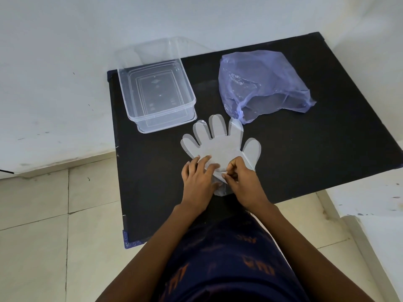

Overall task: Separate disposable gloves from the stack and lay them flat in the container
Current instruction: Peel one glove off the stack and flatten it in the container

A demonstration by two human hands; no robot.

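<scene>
A stack of clear disposable gloves point(220, 143) lies flat on the black mat, fingers pointing away from me. My left hand point(197, 179) presses down on the cuff end with its fingers spread. My right hand point(238, 179) pinches a layer at the cuff edge right beside it. The clear plastic container point(187, 83) stands at the mat's far left with nothing in it, and seems to rest on its lid.
A crumpled bluish plastic bag point(261, 83) lies at the mat's far right, just beyond the glove fingertips. The black mat point(316, 149) lies on a tiled floor point(43, 247) against a white wall. My lap in dark printed cloth fills the bottom.
</scene>
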